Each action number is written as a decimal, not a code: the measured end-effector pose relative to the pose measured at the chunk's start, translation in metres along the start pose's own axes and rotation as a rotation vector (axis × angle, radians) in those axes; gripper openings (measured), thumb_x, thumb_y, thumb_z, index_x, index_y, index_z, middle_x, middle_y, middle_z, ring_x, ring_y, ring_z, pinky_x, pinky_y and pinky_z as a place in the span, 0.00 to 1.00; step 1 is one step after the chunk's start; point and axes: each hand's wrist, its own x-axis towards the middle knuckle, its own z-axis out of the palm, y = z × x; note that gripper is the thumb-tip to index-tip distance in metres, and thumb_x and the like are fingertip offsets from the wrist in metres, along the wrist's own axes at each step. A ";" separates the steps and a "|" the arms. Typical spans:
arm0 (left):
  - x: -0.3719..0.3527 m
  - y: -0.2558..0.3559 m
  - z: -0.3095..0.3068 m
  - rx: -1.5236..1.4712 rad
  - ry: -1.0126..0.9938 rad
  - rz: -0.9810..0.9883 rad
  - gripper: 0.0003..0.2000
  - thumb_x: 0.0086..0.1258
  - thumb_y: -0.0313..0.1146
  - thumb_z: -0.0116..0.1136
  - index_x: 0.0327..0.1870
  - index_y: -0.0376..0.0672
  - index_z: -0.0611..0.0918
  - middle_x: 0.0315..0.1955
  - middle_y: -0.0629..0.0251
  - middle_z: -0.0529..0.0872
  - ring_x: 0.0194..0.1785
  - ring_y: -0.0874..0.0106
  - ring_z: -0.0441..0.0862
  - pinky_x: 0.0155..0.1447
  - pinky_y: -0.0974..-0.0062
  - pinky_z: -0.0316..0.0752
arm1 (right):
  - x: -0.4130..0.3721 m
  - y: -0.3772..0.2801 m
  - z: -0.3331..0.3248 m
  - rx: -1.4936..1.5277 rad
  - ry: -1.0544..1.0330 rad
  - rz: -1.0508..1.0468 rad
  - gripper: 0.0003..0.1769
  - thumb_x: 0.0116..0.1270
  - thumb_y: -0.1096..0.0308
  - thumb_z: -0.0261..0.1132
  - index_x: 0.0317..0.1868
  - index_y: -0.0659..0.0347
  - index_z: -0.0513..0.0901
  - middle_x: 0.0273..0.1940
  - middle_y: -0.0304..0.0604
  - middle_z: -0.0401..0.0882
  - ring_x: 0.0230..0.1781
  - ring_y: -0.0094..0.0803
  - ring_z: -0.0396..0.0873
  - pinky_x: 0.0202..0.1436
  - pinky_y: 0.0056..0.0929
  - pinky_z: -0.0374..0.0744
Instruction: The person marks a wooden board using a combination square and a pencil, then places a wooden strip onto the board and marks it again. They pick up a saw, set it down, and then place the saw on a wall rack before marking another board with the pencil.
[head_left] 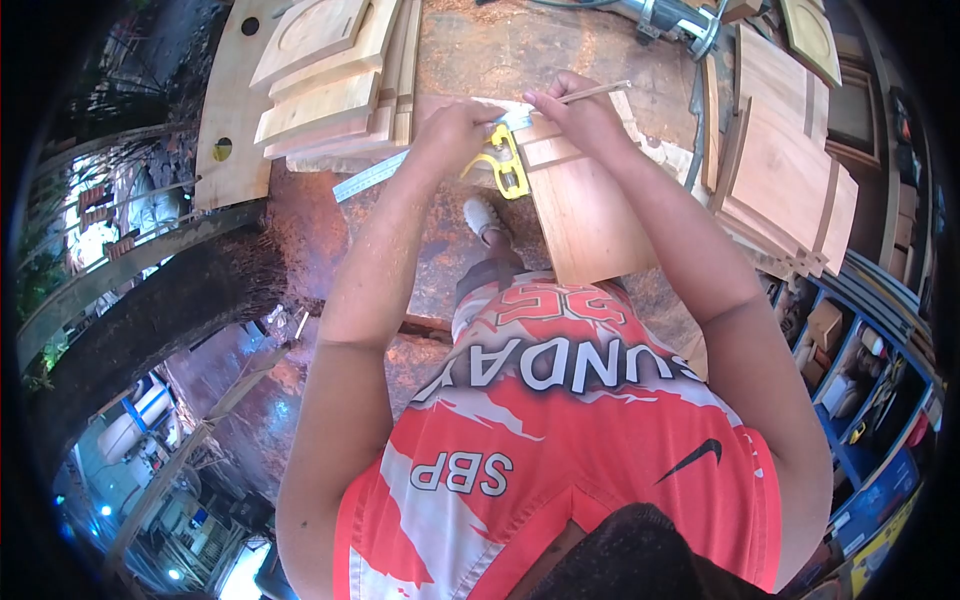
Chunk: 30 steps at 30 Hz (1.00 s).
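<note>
A stack of pale wooden panels [330,100] lies along the left edge of the worn brown counter [470,50], the top one cut with a rounded recess. Outside it runs a broad plank [235,100] with a dark round hole. A power tool [675,18] lies near the far right corner. More stacked boards [785,160] sit along the right edge, and beyond them stands a blue shelf unit [835,440] holding assorted items.
</note>
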 end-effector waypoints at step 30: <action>0.098 0.115 -0.004 0.149 -0.014 0.233 0.15 0.72 0.37 0.53 0.54 0.40 0.82 0.44 0.56 0.86 0.48 0.66 0.83 0.54 0.70 0.75 | -0.052 0.044 -0.150 -0.885 0.271 0.049 0.13 0.65 0.76 0.56 0.50 0.64 0.71 0.42 0.59 0.79 0.47 0.56 0.78 0.51 0.45 0.78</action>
